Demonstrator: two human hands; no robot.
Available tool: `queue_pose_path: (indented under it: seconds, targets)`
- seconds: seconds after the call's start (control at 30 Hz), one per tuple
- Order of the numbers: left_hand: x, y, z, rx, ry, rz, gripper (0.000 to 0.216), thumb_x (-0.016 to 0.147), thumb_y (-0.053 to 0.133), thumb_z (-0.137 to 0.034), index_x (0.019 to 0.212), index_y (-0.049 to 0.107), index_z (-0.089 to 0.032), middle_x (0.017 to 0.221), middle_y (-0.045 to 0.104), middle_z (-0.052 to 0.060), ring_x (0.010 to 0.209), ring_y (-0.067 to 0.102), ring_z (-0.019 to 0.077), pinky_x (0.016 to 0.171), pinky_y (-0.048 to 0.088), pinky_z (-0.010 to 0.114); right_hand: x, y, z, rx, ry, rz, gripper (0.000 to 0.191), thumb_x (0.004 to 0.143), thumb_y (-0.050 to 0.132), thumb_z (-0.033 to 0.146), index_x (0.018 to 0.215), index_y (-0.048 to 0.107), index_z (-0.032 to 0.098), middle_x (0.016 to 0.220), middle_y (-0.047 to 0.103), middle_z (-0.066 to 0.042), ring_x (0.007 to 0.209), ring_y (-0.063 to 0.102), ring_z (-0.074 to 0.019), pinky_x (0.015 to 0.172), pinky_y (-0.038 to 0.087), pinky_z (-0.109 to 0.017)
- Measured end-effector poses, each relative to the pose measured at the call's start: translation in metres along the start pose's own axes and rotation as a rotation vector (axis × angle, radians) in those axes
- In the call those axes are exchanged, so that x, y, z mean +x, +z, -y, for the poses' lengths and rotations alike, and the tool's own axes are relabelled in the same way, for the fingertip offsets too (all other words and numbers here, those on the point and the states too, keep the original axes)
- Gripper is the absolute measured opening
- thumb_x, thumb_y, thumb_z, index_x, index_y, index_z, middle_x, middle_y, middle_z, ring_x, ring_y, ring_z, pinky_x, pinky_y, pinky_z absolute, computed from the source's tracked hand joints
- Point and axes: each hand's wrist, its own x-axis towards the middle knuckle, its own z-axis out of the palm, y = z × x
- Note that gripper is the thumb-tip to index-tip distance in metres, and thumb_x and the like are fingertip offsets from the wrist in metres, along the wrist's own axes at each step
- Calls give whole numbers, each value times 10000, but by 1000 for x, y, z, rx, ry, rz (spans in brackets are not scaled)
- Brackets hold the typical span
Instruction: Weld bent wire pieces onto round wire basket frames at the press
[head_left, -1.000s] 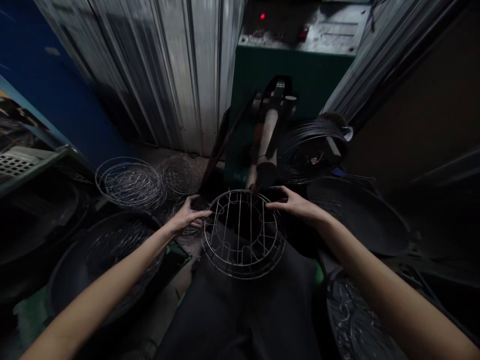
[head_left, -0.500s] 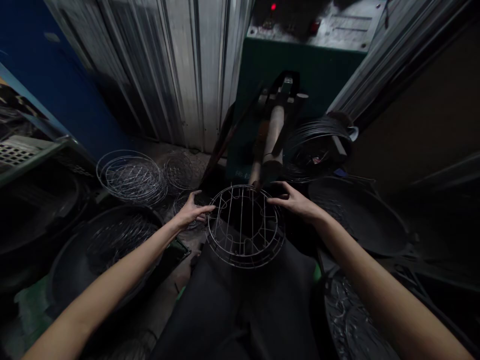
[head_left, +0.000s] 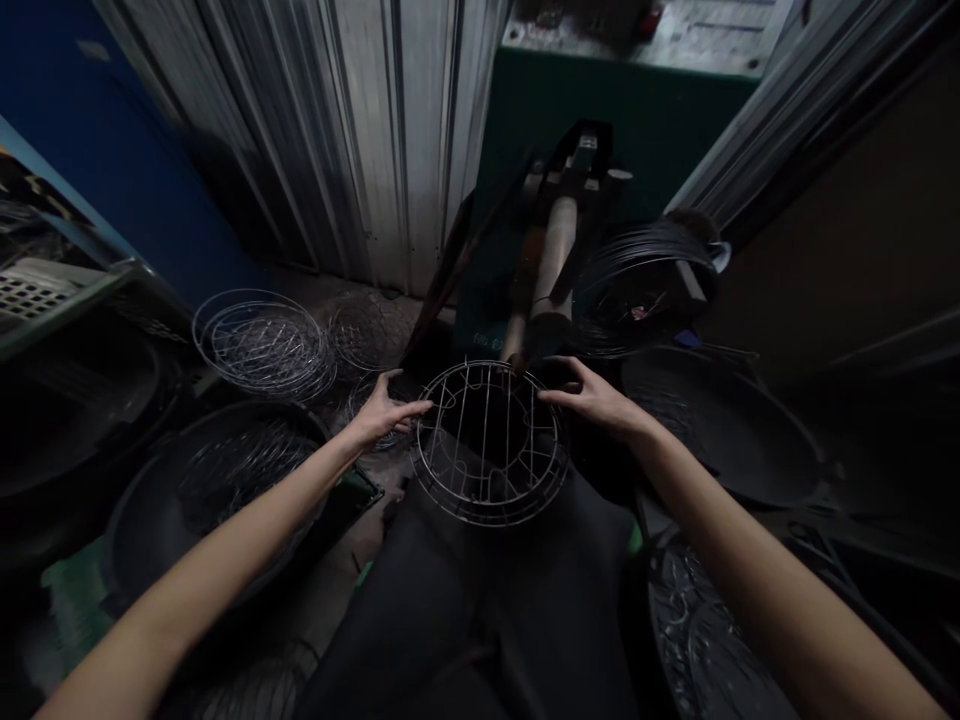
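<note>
A round wire basket frame (head_left: 489, 445) rests above my dark-trousered lap, its far rim up against the tip of a machine arm (head_left: 551, 270). My left hand (head_left: 382, 410) pinches the frame's left rim with thumb and fingers. On the right rim lies my right hand (head_left: 592, 395), fingers curled over the wire. Both hands hold the frame tilted slightly towards me.
A green machine (head_left: 600, 110) stands behind the arm, with a coil of dark wire (head_left: 645, 285) to its right. Stacked wire frames (head_left: 262, 345) lie at the left. Dark tubs (head_left: 195, 500) holding wire parts sit at left and right (head_left: 720, 420). Corrugated metal wall behind.
The frame and both hands have shifted slightly up and away from me towards the machine arm; the view has tipped downward. Both hands kept their hold.
</note>
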Motion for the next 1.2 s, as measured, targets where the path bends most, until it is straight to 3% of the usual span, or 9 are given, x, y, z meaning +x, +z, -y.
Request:
queue_pose_path:
  seconds: [0.23, 0.5, 0.67, 0.83, 1.07, 1.2]
  targets:
    - [0, -3, -6, -20, -2, 32, 947, 592, 800, -386, 1328, 226, -228, 741, 670, 2, 606, 649, 164, 534, 494, 248, 4, -1, -6, -81, -20, -31, 689, 660, 748, 383, 1254, 449, 205, 789, 668, -4, 792, 645, -189, 843, 497, -379]
    - [2, 1, -7, 29, -24, 0, 980, 580, 802, -400, 1348, 219, -225, 763, 671, 48, 571, 644, 141, 540, 498, 233, 6, -3, -4, 33, -17, -14, 626, 665, 760, 336, 1195, 452, 210, 859, 663, -40, 730, 637, -182, 639, 542, -314]
    - [-13, -1, 7, 27, -17, 62, 994, 592, 795, -417, 1364, 190, -251, 784, 688, 36, 737, 672, 171, 632, 529, 271, -12, -5, -9, -145, 4, 8, 807, 629, 797, 364, 1313, 395, 216, 852, 650, -35, 746, 634, -188, 691, 544, -339]
    - [-24, 0, 13, 64, -29, 75, 1002, 585, 805, -401, 1364, 190, -261, 752, 688, 12, 759, 675, 177, 620, 532, 261, -31, 0, -25, -222, 5, 21, 927, 666, 763, 422, 1427, 264, 248, 883, 649, -38, 781, 626, -194, 763, 523, -374]
    - [-20, -4, 5, 28, -26, 74, 1002, 602, 802, -390, 1370, 171, -267, 774, 695, 26, 705, 675, 161, 618, 537, 264, -25, -3, -8, -246, 18, 85, 751, 713, 713, 418, 1377, 393, 273, 856, 667, -28, 800, 617, -193, 728, 514, -331]
    - [-17, -5, 0, 1, -26, 60, 988, 602, 800, -396, 1363, 187, -245, 746, 687, 25, 627, 664, 148, 582, 527, 249, -15, -5, 1, -218, 36, 82, 745, 714, 713, 408, 1371, 394, 263, 819, 670, -19, 754, 614, -176, 700, 513, -315]
